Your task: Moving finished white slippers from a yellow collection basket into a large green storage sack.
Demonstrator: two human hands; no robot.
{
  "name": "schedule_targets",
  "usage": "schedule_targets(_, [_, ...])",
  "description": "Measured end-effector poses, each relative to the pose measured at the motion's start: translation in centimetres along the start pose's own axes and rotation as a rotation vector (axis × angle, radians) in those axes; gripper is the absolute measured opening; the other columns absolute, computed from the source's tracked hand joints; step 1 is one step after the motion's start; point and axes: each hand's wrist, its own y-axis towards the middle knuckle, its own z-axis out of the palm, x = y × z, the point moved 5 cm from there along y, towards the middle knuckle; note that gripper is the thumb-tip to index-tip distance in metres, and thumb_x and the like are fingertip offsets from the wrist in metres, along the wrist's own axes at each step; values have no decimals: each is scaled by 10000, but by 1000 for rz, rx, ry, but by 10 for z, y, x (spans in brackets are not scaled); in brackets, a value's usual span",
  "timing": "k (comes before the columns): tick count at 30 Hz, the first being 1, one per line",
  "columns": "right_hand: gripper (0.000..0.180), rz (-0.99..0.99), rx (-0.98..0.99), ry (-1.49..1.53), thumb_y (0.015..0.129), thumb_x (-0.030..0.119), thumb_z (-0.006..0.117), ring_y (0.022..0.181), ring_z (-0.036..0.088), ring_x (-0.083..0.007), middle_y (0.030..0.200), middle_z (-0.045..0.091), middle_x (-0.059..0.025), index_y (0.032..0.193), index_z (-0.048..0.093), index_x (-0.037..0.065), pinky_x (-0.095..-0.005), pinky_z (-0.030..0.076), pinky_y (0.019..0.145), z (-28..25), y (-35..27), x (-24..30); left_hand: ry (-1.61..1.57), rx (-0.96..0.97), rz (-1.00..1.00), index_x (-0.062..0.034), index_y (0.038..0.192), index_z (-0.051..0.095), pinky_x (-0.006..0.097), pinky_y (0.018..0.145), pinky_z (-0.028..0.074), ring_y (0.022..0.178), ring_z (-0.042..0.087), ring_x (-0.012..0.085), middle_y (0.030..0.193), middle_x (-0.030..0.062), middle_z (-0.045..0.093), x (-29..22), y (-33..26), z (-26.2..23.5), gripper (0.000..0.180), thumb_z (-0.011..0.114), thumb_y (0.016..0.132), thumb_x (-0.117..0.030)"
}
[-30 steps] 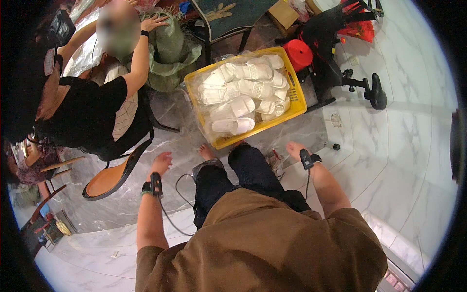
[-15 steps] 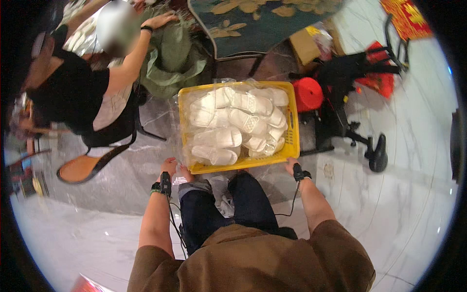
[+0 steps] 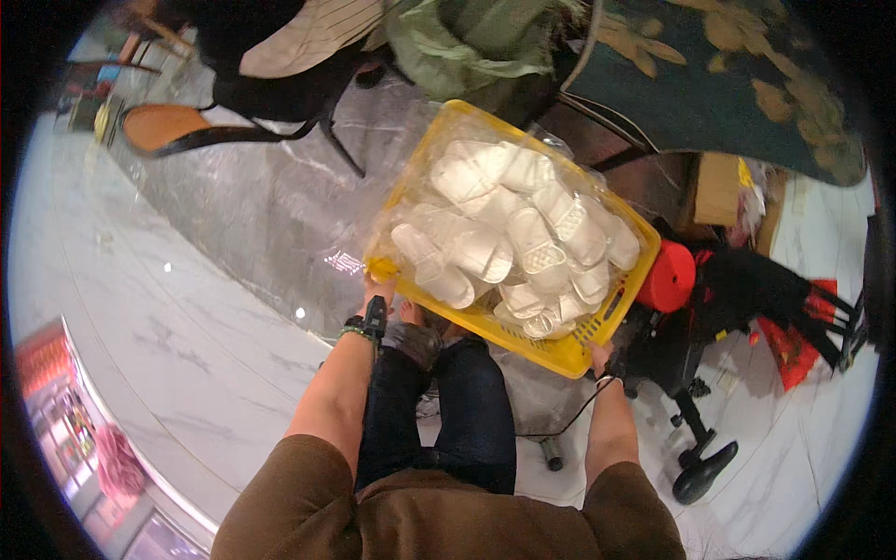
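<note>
A yellow plastic crate (image 3: 485, 329) is tilted across the view in front of me. It is filled with several white slippers (image 3: 481, 252), many in clear plastic bags. My left hand (image 3: 378, 287) is closed on the crate's near left corner, its fingers partly hidden by the rim. At the near right corner, my right hand (image 3: 600, 357) grips the edge, with most of its fingers out of sight under the rim. Both wrists wear dark straps, and a cable hangs from the right one.
A red round object (image 3: 666, 276) and a black-framed seat (image 3: 707, 473) stand right of the crate. Beyond it are a green sack (image 3: 476, 47) and a dark floral-patterned table (image 3: 691, 84). A cardboard box (image 3: 719, 189) lies at the far right, a chair (image 3: 168, 129) at the far left.
My view has turned left, and the crate now sits slanted, its right end nearer me. My left hand has come onto the crate's corner. The co-worker's arm has left the view.
</note>
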Motion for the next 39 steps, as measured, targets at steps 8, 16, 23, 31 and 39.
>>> schedule_targets(8, [493,-22,124,134,726,-107,587,943,614,-249,1064,620,-106,1191,474,12,-359,522,780,6,6,-6,-142,-78,-34,29,1279,429,393,879,451,975,602,330,1061,190,618,78,44,48,754,633,744,-463])
schedule_targets(16, [525,118,202,125,849,-17,474,972,569,-294,1126,532,-107,1325,308,130,-416,502,830,-38,47,41,-23,-293,49,19,1099,516,406,833,428,906,585,353,921,218,624,83,10,101,508,576,768,-363])
schedule_targets(23, [699,201,280,41,841,-95,445,1023,553,-304,1235,466,-107,1390,146,219,-478,539,739,-37,81,104,53,-492,135,70,1064,519,438,828,478,952,599,404,984,279,619,76,-26,91,436,599,776,-247])
schedule_targets(31, [744,75,434,-138,761,-178,394,953,555,-293,1203,458,-123,1365,201,212,-415,560,659,-19,108,138,-66,-541,20,56,1075,524,423,832,480,951,611,380,979,254,631,113,-75,75,390,603,787,-194])
schedule_targets(39, [715,31,484,-137,733,-165,473,1048,512,-309,1174,455,-125,1341,224,116,-422,544,744,-4,99,149,-106,-690,21,5,1088,536,370,457,483,637,621,271,852,170,630,111,-93,80,321,564,843,-200])
